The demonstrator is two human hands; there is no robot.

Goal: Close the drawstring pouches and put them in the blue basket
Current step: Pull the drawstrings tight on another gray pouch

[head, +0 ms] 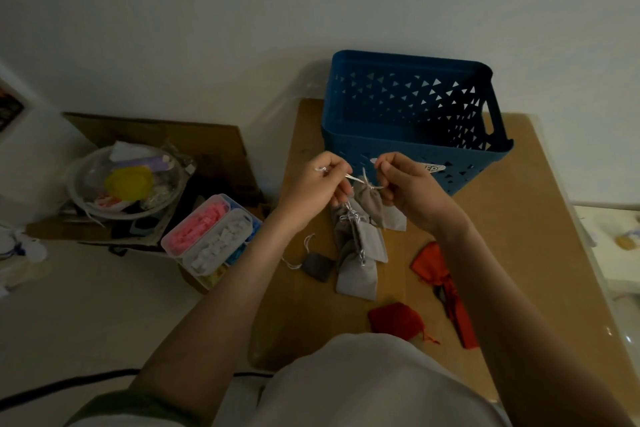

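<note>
Grey pouch (370, 198) hanging between both hands' fingers (341, 184), cords pinched

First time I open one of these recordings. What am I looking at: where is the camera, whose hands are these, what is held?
No machine here: a person works with two bare hands. The one picture comes from a camera worn on the head, looking down at a brown table. The left hand and the right hand each pinch the silver drawstring of a grey pouch, in front of the blue basket. On the table lie more grey pouches, a dark grey pouch and red pouches. A box of pink and white pieces sits to the left.
</note>
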